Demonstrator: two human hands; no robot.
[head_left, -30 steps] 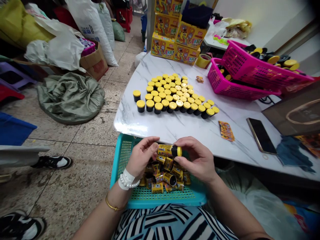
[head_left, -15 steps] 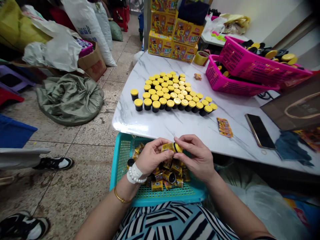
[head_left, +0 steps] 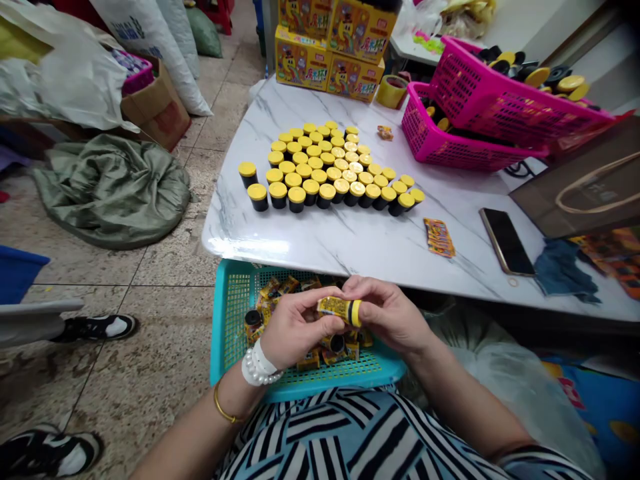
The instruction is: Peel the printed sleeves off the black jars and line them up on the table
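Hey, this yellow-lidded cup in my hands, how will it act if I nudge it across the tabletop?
The yellow-lidded cup would probably roll if laid sideways, since it looks round. It may slide easily too, as the marble-patterned tabletop looks glossy. It's likely light, being small beside the left hand and right hand holding it.

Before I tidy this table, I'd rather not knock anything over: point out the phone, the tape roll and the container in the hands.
Phone (head_left: pixel 507 241): head view, middle of its dark screen.
Tape roll (head_left: pixel 389 95): head view, its yellow outer side.
Container (head_left: pixel 336 307): head view, its printed yellow side.
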